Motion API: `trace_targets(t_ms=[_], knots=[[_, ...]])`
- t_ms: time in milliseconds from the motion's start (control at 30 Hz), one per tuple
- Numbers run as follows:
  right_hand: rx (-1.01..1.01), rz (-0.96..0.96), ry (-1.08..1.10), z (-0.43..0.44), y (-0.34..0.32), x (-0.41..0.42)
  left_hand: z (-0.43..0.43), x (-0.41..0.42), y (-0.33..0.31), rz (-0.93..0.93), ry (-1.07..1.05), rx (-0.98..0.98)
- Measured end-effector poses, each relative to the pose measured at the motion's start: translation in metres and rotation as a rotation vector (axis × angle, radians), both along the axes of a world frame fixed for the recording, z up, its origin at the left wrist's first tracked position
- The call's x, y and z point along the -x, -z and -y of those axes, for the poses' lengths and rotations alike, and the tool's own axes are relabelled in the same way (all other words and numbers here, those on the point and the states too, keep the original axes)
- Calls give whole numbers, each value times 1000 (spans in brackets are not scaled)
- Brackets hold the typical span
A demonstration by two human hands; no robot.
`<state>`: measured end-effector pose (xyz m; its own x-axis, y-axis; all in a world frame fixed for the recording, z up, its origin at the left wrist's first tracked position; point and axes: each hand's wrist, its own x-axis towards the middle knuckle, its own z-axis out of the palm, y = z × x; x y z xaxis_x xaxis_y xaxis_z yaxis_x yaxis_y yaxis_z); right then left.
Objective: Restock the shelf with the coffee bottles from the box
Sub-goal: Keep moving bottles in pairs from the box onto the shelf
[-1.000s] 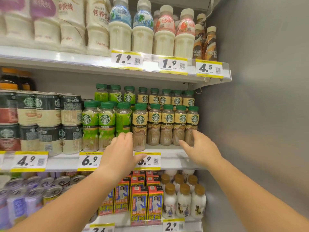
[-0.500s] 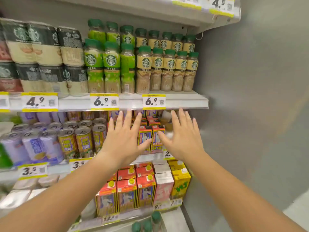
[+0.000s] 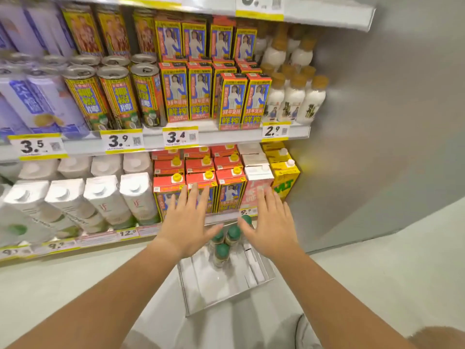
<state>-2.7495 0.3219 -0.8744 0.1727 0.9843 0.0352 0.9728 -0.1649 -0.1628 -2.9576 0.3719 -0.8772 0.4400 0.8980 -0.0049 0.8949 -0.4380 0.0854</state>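
Dropped from shelf height toward the floor: left hand and right hand, fingers spread, grasping nothing, above green-capped coffee bottles standing in the clear box.

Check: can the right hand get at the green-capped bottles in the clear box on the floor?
Probably yes. The right hand is open, fingers spread, above the green-capped bottles standing in the clear box. The box is open-topped and nothing covers the caps; the left hand hovers beside, not blocking.
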Motion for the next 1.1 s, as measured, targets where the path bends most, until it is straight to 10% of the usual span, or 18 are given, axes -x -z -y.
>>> trace_targets(t_ms=[233, 567, 1100], knots=[[223, -114, 48, 46, 123, 15, 33, 4, 115, -23, -47, 185], [217, -515, 232, 21, 202, 14, 51, -32, 225, 399, -373, 627], [-83, -805, 385, -19, 263, 12, 42, -75, 273, 968, -683, 507]])
